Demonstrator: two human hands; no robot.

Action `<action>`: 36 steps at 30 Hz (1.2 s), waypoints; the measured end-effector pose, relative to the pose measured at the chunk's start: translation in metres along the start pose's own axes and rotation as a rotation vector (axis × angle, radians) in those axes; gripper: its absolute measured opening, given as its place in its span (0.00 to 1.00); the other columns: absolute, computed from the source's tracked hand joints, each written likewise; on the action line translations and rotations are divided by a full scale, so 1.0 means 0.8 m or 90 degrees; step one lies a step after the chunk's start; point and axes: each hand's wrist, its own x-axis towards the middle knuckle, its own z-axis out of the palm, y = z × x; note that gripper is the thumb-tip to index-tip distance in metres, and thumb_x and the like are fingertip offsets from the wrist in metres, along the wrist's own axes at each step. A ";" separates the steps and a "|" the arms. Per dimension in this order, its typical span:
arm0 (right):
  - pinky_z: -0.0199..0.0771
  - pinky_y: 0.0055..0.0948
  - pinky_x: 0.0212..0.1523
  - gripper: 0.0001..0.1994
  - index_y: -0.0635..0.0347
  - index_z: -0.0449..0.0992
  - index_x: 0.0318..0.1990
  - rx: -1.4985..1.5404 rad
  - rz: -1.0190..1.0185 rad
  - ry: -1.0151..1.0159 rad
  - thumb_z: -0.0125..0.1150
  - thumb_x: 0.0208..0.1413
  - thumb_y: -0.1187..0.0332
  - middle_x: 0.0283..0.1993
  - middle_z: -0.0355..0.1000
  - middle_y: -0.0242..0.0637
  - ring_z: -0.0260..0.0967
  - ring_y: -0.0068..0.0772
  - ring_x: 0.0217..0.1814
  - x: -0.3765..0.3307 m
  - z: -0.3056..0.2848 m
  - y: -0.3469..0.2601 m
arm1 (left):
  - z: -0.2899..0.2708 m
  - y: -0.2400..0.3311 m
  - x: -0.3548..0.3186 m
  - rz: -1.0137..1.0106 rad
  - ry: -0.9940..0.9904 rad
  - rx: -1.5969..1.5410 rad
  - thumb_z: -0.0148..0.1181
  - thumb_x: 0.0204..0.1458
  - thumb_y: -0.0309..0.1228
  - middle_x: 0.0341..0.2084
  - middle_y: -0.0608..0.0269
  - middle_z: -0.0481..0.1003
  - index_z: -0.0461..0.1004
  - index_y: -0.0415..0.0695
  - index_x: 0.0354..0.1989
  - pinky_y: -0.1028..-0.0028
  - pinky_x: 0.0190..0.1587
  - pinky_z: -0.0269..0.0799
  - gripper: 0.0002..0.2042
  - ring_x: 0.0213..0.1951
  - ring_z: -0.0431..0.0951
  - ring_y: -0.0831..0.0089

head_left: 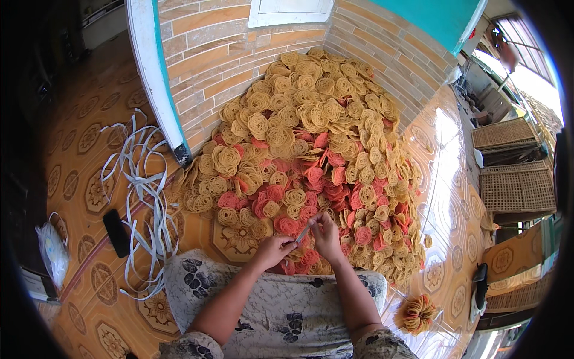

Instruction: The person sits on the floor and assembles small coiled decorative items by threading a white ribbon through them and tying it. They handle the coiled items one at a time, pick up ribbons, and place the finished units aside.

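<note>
Between my hands runs a short length of thin pale strap (304,232). My left hand (276,250) pinches its lower end. Slightly higher and to the right, the closed fingers of my right hand (327,237) grip the other end. Both hands are above the near edge of a large pile of flat, round, lacy discs (281,137) that look like dried noodle nests. Most are yellow. Red ones (287,225) cluster in the middle and near my hands.
A tangle of white straps (143,197) lies on the tiled floor at left, beside a black phone (116,233) and a plastic bag (54,254). A round bundle of discs (420,314) sits at lower right. Brick-patterned walls (209,66) back the pile; woven racks (517,186) stand far right.
</note>
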 end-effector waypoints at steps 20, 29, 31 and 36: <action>0.68 0.37 0.41 0.11 0.59 0.75 0.40 -0.384 0.112 0.026 0.66 0.50 0.69 0.40 0.74 0.41 0.71 0.41 0.42 0.010 -0.019 0.091 | -0.066 0.036 -0.012 0.227 0.190 0.135 0.51 0.63 0.32 0.29 0.66 0.82 0.73 0.41 0.42 0.70 0.37 0.72 0.09 0.25 0.77 0.71; 0.64 0.18 0.29 0.08 0.66 0.74 0.36 0.237 0.263 -0.020 0.64 0.57 0.70 0.28 0.73 0.29 0.66 0.14 0.28 -0.001 -0.011 0.063 | -0.013 0.005 -0.005 -0.060 -0.015 -0.143 0.51 0.63 0.30 0.29 0.64 0.80 0.75 0.34 0.41 0.77 0.36 0.73 0.11 0.29 0.78 0.80; 0.63 0.17 0.26 0.08 0.66 0.74 0.35 0.241 0.248 -0.018 0.64 0.56 0.71 0.26 0.73 0.29 0.65 0.14 0.26 -0.001 -0.006 0.061 | -0.009 -0.006 -0.001 -0.052 -0.017 -0.175 0.50 0.64 0.30 0.28 0.62 0.79 0.75 0.33 0.42 0.77 0.38 0.74 0.11 0.30 0.78 0.78; 0.63 0.17 0.26 0.07 0.66 0.74 0.35 0.204 0.229 -0.023 0.65 0.56 0.71 0.26 0.73 0.28 0.65 0.14 0.25 0.000 0.002 0.060 | -0.009 -0.021 0.003 -0.094 -0.038 -0.247 0.49 0.64 0.29 0.28 0.62 0.79 0.75 0.33 0.42 0.76 0.38 0.74 0.11 0.31 0.78 0.78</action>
